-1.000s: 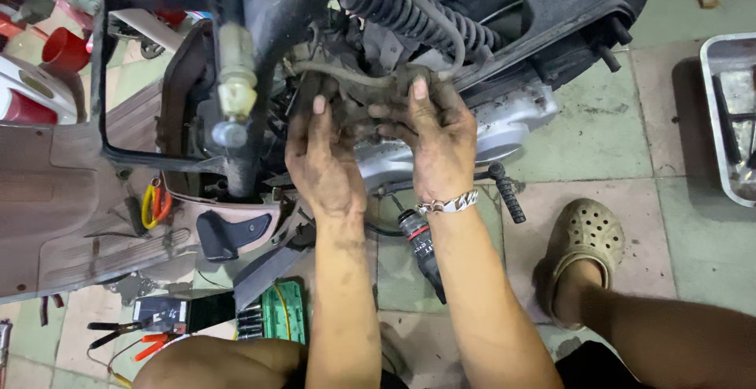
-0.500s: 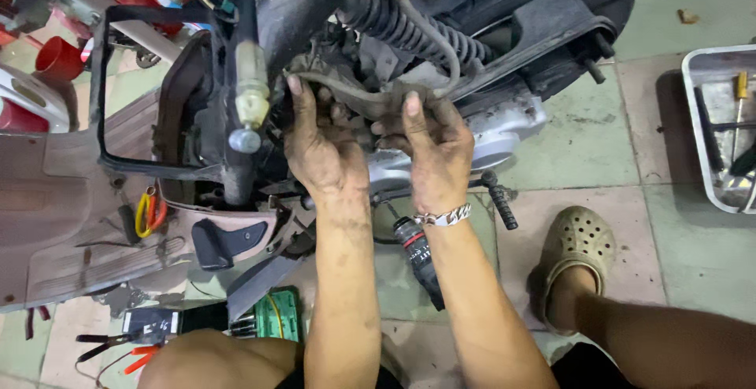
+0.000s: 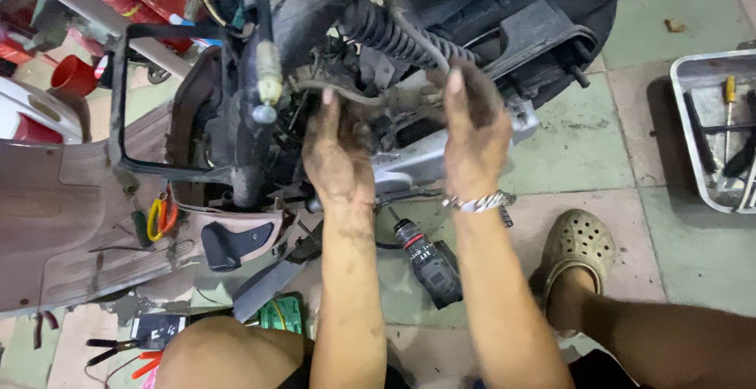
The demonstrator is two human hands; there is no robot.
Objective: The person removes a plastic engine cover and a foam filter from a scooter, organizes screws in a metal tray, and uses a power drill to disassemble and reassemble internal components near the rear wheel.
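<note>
Greasy left hand [image 3: 337,153] and right hand [image 3: 470,133] both reaching into the scooter engine [image 3: 409,141], fingers curling around a dirty metal bracket [image 3: 370,96], cordless drill [image 3: 429,261] lying on the floor below.

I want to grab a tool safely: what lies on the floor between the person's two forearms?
In the head view, a black cordless drill with a red collar lies on the tiled floor between them.

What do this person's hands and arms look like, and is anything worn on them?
Both forearms are bare, with no sleeves or gloves. The left hand and right hand are smeared with dark grease. A silver link bracelet circles the right wrist.
</note>
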